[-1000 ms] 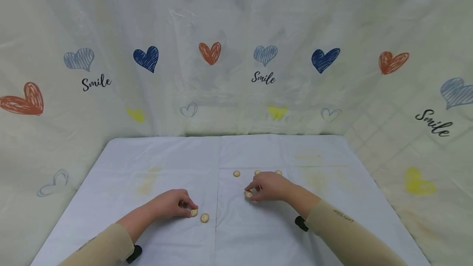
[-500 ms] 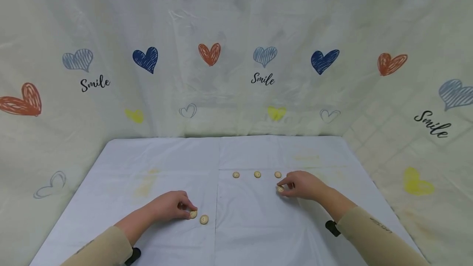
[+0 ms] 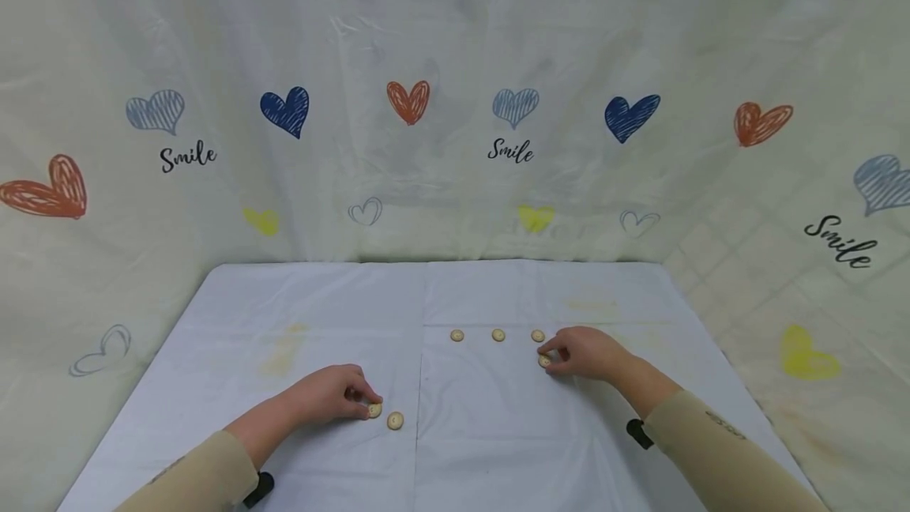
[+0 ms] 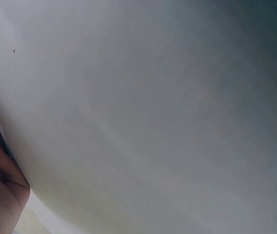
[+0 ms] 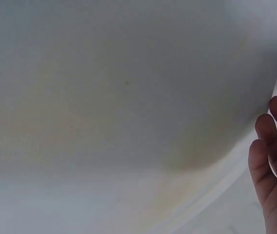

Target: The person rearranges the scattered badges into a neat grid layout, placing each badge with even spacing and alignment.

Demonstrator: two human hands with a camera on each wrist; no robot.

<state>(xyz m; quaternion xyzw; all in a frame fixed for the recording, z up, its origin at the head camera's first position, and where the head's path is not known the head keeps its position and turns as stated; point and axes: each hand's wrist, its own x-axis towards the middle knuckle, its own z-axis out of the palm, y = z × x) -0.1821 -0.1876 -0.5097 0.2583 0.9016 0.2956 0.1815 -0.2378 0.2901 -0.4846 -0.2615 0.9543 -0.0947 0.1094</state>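
Note:
My left hand (image 3: 332,395) pinches a round, pale wooden button (image 3: 374,411) on the left half of the table. A second loose button (image 3: 395,420) lies just right of those fingertips. On the right half, my right hand (image 3: 586,354) has a button (image 3: 544,360) between thumb and index finger, partly covered by them. That button sits just in front of the right-end button (image 3: 538,335) of a row of three. The row's middle button (image 3: 498,335) and left button (image 3: 457,335) lie farther left. Only part of each hand shows in the wrist views, at the outer edges.
A white cloth (image 3: 469,449) with faint yellow stains covers the table, a crease running down its middle. Behind the table hangs a pale curtain (image 3: 455,180) printed with hearts and "Smile". Black wrist devices (image 3: 639,433) sit at the cuffs of beige sleeves.
My right hand has slid rightward with its button, from in front of the row's middle to its right end, baring the middle and right buttons. The left hand stays put.

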